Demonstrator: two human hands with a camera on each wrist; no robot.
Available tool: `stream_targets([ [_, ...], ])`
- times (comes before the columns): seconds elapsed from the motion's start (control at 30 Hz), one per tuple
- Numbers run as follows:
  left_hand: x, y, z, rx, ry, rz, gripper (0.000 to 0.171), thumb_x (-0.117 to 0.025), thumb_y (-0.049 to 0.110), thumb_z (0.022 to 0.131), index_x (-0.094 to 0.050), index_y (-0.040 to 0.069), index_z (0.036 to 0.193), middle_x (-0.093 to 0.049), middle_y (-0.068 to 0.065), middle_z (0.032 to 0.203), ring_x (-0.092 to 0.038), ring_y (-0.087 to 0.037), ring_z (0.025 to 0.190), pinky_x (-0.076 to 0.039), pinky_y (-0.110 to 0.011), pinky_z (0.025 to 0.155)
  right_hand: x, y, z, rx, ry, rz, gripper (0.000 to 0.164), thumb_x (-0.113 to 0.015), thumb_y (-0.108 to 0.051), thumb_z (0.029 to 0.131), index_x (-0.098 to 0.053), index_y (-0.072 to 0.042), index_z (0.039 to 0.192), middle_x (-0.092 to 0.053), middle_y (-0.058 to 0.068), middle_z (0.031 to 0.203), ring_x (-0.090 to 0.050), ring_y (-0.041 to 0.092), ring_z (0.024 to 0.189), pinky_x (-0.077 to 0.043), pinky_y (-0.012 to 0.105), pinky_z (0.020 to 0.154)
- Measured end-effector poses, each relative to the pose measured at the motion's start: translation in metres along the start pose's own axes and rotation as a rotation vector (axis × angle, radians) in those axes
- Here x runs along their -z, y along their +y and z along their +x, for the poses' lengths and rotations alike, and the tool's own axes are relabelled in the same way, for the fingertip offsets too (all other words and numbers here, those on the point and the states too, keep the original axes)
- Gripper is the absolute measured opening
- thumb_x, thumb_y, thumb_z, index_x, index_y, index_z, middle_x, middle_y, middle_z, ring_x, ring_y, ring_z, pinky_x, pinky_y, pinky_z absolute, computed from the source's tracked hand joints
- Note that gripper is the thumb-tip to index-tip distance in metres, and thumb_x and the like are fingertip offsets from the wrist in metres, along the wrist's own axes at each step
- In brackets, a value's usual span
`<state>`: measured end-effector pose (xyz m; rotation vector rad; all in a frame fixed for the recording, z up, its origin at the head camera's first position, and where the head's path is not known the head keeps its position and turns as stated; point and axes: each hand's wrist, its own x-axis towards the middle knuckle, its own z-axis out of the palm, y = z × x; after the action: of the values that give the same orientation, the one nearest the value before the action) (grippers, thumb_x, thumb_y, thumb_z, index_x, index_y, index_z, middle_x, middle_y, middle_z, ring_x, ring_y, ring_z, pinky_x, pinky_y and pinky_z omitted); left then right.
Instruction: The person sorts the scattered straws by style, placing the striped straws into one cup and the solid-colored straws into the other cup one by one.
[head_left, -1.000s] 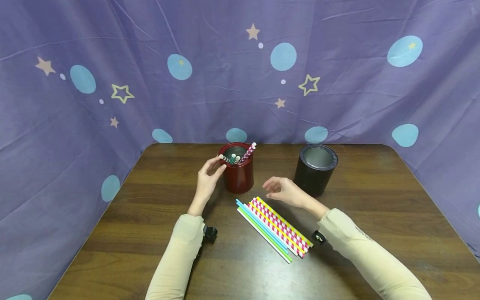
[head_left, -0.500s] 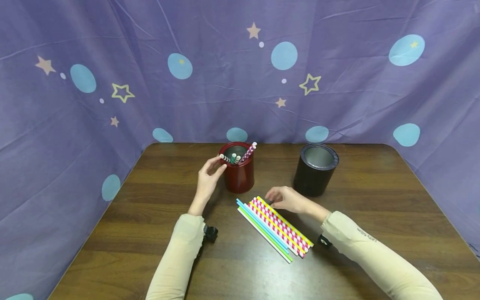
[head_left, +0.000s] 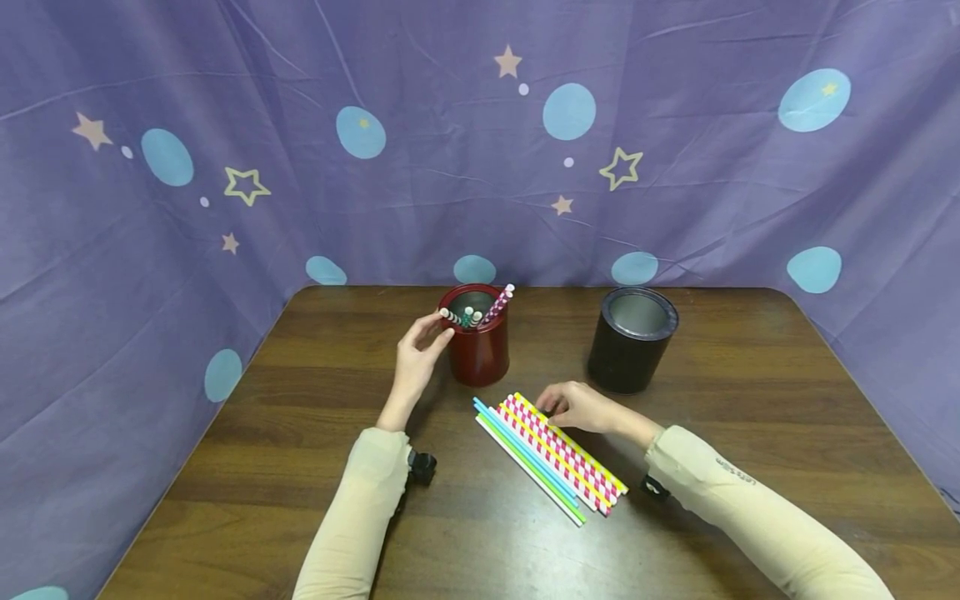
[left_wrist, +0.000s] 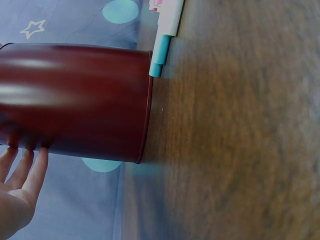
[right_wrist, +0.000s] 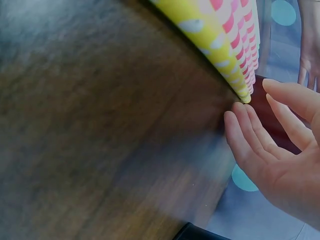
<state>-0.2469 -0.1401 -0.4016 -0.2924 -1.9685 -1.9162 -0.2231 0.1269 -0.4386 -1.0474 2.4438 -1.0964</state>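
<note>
A dark red canister (head_left: 480, 354) stands upright at the table's back centre, several patterned paper straws (head_left: 493, 307) leaning inside it. My left hand (head_left: 417, 358) touches its near left side, thumb and forefinger up at the rim. In the left wrist view, straight fingers (left_wrist: 34, 172) meet the canister's wall. A row of paper straws (head_left: 551, 458) lies in front, in yellow, pink-checked, blue, green and white. Over the far end of that row is my right hand (head_left: 581, 407), its fingertips right by a yellow straw (right_wrist: 222, 62). Thumb and fingers are apart there, with nothing gripped.
A black canister (head_left: 632, 354) stands to the right of the red one, just beyond my right hand. The brown wooden table (head_left: 247, 500) ends at a purple curtain (head_left: 420, 225) with stars and blue ovals.
My right hand has come down and slightly right, toward the far ends of the straws. My left hand stays at the red canister, and the straws lie as before.
</note>
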Motion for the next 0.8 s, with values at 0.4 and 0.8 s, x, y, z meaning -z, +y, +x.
stream_targets([
  [0.4, 0.0004, 0.0011, -0.0005, 0.019, 0.001, 0.009, 0.031, -0.061, -0.003, 0.080, -0.054, -0.011, 0.109, -0.053, -0.024, 0.117, -0.052, -0.001, 0.096, -0.043, -0.032, 0.090, -0.0029, 0.0048, -0.0016, 0.004, -0.018, 0.008, 0.018, -0.064, 0.000, 0.075, -0.062, 0.002, 0.093, -0.063, 0.009, 0.083, -0.058, 0.020, 0.079, -0.049, 0.024, 0.069],
  [0.8, 0.0002, 0.0019, -0.0006, 0.014, -0.003, 0.027, 0.031, -0.061, -0.001, 0.080, -0.054, -0.009, 0.109, -0.053, -0.022, 0.118, -0.052, -0.007, 0.099, -0.045, -0.023, 0.087, -0.0057, 0.0067, -0.0025, 0.001, -0.011, 0.011, 0.016, -0.066, 0.000, 0.075, -0.063, 0.001, 0.091, -0.061, 0.008, 0.077, -0.056, 0.015, 0.072, -0.047, 0.020, 0.062],
])
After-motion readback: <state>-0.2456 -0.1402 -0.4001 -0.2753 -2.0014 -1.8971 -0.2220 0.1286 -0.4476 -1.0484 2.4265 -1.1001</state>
